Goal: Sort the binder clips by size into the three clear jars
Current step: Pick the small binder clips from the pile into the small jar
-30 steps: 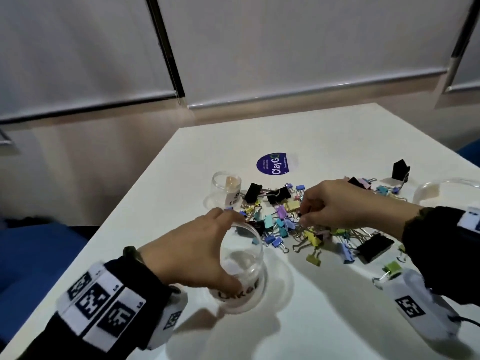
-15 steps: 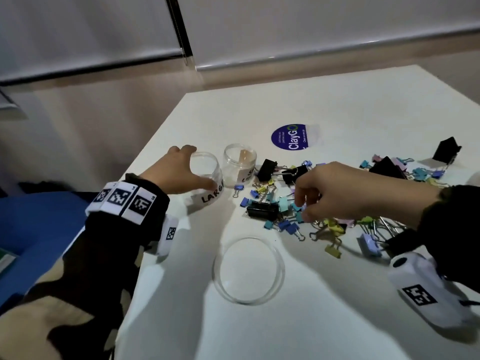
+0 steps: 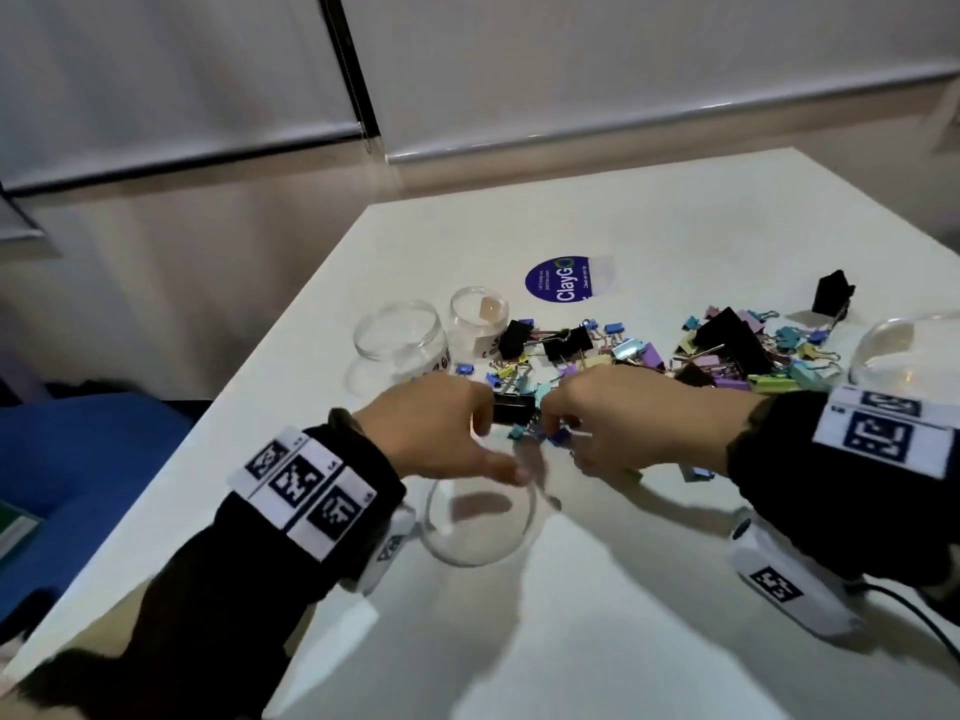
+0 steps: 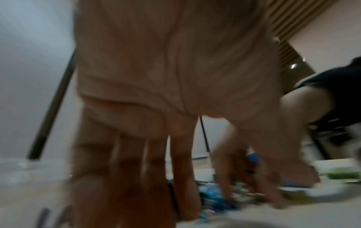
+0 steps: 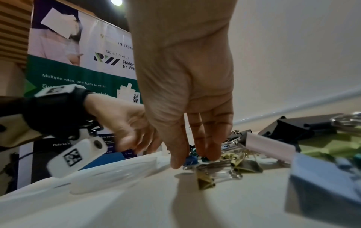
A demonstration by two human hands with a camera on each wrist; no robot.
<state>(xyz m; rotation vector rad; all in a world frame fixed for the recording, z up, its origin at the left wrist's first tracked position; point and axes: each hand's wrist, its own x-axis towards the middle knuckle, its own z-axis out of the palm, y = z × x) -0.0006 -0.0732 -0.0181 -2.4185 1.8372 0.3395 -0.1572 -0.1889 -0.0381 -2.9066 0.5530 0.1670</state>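
While the jars stand unfilled, we are picking: our right hand [image 3: 628, 423] pinches a small blue clip [image 3: 557, 437] in the pile [image 3: 597, 356] on the counter [image 3: 649, 589]; left hand [image 3: 436, 433], fingers loosely spread, reaches a black clip [image 3: 511, 407]. Next, lift and drop into the small jar [image 3: 477, 322].

Bare table [image 3: 597, 615] lies near; binder clips [image 3: 623, 356] and jars [image 3: 400, 340] crowd the far side.

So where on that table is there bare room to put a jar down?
Bare table lies nearest the person, in front of the clear lid, and on the far side behind the round sticker. The middle is crowded with binder clips and two jars.
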